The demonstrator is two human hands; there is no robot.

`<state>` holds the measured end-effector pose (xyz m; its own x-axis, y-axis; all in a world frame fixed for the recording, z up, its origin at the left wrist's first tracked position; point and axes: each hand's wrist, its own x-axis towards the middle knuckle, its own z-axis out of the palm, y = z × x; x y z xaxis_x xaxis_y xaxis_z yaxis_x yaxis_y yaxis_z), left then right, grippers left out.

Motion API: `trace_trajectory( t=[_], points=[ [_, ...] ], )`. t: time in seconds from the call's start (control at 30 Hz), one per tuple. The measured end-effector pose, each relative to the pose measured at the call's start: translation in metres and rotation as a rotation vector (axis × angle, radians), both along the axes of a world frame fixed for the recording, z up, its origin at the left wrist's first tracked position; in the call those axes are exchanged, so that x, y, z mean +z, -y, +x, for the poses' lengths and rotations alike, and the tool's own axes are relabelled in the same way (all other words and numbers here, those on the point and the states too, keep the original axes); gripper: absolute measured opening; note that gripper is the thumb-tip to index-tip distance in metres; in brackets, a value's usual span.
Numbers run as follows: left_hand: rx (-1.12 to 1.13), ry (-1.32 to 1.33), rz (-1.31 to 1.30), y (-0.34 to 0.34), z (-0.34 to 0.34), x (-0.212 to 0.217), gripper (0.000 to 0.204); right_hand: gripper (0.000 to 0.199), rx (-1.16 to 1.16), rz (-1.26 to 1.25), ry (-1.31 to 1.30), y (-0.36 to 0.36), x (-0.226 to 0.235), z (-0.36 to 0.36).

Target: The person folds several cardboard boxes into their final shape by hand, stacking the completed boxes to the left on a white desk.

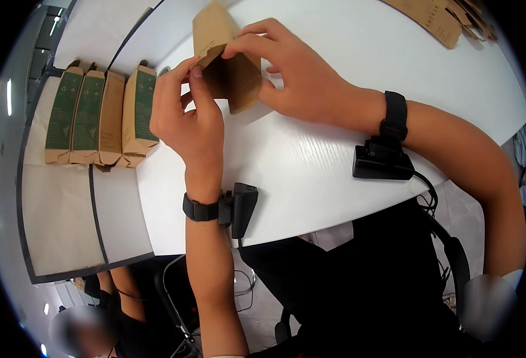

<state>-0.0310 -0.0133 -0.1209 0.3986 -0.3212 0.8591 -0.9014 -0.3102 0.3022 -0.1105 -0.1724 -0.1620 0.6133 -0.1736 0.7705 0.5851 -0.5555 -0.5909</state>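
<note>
Above the far part of the white table I hold a brown cardboard box (246, 89), its open end facing me and its inside dark. My left hand (190, 116) pinches the box's near left edge between thumb and fingers. On the other side, my right hand (302, 71) grips the upper right edge, its index finger and thumb bent around the rim. A flap of the box stands up past the fingers. The fingertips of both hands partly cover the rim.
Several folded cardboard boxes (111, 116), brown and green, stand in a row by the low partition (66, 218) on the left. Flat brown cartons (427, 22) lie at the far right of the white table (311, 173). Another person (128, 304) is at lower left.
</note>
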Motion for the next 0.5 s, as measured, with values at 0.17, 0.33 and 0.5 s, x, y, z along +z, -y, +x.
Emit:
trace_trajectory(
  t=[0.17, 0.33, 0.5],
  points=[
    [-0.003, -0.04, -0.009, -0.001, 0.004, -0.004, 0.011, 0.055, 0.064, -0.085, -0.156, 0.001, -0.003, -0.002],
    [-0.015, -0.106, 0.042, 0.003, -0.001, -0.005, 0.011, 0.045, 0.044, 0.004, -0.195, 0.007, 0.003, -0.003],
    [-0.458, -0.287, 0.104, 0.007, 0.003, -0.008, 0.044, 0.038, -0.09, 0.025, -0.039, 0.011, 0.004, 0.002]
  ],
)
